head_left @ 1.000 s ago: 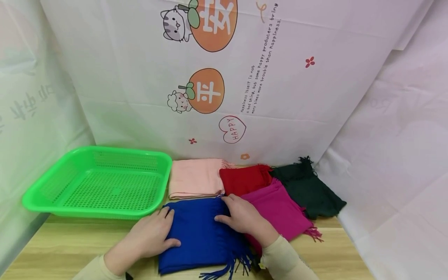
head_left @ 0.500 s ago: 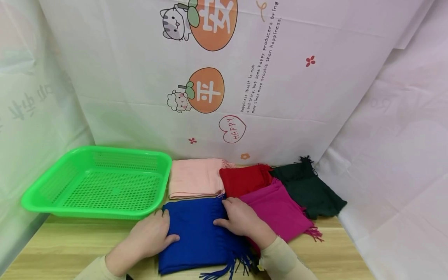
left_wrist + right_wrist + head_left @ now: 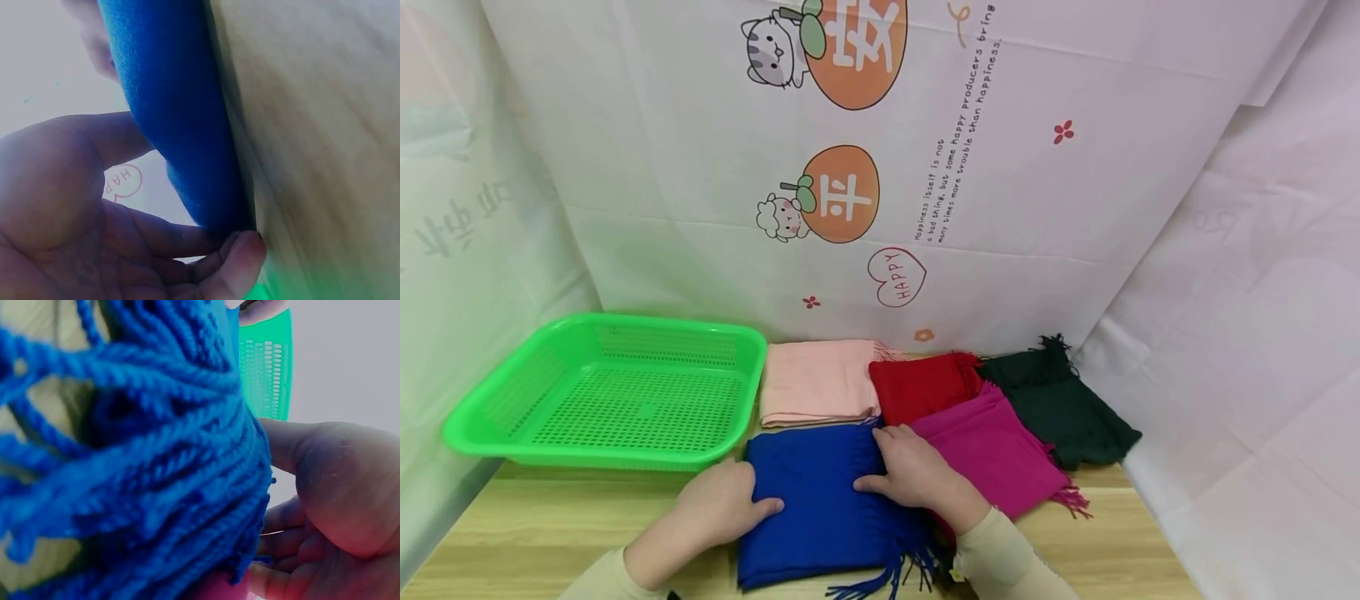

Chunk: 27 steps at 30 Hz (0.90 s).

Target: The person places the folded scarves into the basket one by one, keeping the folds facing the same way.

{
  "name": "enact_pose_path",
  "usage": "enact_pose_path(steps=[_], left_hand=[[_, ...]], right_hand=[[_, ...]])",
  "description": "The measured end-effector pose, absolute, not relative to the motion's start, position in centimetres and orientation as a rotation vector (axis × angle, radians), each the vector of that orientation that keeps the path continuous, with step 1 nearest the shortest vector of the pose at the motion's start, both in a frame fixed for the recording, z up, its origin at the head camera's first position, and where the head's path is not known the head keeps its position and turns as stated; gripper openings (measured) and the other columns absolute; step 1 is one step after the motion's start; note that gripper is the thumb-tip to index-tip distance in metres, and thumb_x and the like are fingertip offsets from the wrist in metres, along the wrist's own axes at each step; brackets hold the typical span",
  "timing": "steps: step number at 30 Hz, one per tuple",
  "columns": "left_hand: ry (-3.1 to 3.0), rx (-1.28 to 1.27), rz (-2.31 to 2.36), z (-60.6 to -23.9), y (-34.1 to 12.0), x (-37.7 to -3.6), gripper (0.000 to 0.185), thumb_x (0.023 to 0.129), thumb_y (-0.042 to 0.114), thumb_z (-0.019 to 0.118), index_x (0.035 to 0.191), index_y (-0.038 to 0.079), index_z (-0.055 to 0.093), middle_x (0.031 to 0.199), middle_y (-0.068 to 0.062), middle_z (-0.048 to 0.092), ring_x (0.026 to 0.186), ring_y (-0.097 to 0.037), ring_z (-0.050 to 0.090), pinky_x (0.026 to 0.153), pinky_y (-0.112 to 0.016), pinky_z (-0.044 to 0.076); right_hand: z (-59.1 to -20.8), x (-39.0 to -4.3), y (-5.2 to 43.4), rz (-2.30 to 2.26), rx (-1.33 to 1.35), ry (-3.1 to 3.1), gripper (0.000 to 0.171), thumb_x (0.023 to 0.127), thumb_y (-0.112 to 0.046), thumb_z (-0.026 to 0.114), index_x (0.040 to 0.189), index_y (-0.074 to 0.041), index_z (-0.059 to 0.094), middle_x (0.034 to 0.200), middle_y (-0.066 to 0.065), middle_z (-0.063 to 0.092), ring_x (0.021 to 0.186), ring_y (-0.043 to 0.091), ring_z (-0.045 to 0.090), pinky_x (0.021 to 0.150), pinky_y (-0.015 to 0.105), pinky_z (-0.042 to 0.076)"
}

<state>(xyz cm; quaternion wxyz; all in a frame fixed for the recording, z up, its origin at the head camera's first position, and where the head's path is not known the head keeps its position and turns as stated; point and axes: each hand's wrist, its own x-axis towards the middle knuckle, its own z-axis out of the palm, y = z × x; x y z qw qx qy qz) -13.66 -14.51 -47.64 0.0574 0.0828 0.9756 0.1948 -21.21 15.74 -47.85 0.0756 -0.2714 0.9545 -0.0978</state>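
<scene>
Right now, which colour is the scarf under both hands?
The scarf is royal blue, with a fringe of the same blue; the head view shows it best.

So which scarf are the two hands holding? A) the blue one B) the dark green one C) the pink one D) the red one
A: in the head view the left hand grips the left edge of the blue scarf and the right hand holds its right edge, while the other scarves lie untouched behind it.
</scene>
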Motion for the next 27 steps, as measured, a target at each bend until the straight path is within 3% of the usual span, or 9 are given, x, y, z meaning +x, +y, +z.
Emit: enact_pose_path(steps=[3, 8, 12, 18, 27], left_hand=[[2.934, 0.228, 0.644, -47.7, -14.6, -13.8, 0.052, 0.091, 0.049, 0.090, 0.071, 0.014, 0.058, 0.070, -0.002, 0.056, 0.062, -0.021, 0.053, 0.060, -0.043, 0.050], [2.890, 0.198, 0.757, -48.1, -14.8, -14.2, 0.049, 0.089, 0.046, 0.093, 0.075, 0.012, 0.061, 0.070, -0.002, 0.058, 0.061, -0.020, 0.054, 0.060, -0.041, 0.050], [2.850, 0.158, 0.854, -48.2, -15.2, -14.6, 0.048, 0.087, 0.043, 0.094, 0.090, 0.003, 0.069, 0.079, -0.003, 0.064, 0.067, -0.020, 0.057, 0.067, -0.044, 0.054], [2.825, 0.138, 0.887, -48.4, -15.5, -14.9, 0.065, 0.087, 0.043, 0.095, 0.111, -0.011, 0.069, 0.092, -0.009, 0.070, 0.075, -0.022, 0.061, 0.072, -0.047, 0.057], [2.812, 0.069, 0.917, -48.4, -15.5, -15.3, 0.050, 0.086, 0.041, 0.095, 0.095, 0.001, 0.067, 0.081, -0.005, 0.062, 0.068, -0.021, 0.058, 0.066, -0.040, 0.051]], right_hand=[[-47.9, -21.2, 15.7, -0.331, -0.780, 2.854, 0.094, 0.095, -0.055, 0.086, 0.156, 0.009, 0.055, 0.153, 0.024, 0.063, 0.143, 0.042, 0.059, 0.117, 0.055, 0.052], [-47.9, -21.2, 15.3, -0.369, -0.718, 2.854, 0.096, 0.093, -0.053, 0.090, 0.157, 0.009, 0.054, 0.154, 0.025, 0.062, 0.144, 0.042, 0.058, 0.119, 0.055, 0.050], [-47.8, -21.0, 14.9, -0.425, -0.675, 2.853, 0.096, 0.092, -0.050, 0.092, 0.156, 0.010, 0.054, 0.153, 0.027, 0.062, 0.143, 0.043, 0.059, 0.119, 0.056, 0.050], [-47.7, -20.8, 14.4, -0.548, -0.619, 2.859, 0.095, 0.089, -0.041, 0.096, 0.155, 0.013, 0.053, 0.149, 0.030, 0.063, 0.137, 0.044, 0.063, 0.116, 0.056, 0.052], [-48.0, -20.7, 14.2, -0.631, -0.555, 2.854, 0.093, 0.087, -0.036, 0.099, 0.152, 0.013, 0.055, 0.142, 0.027, 0.065, 0.129, 0.040, 0.068, 0.111, 0.055, 0.057]])
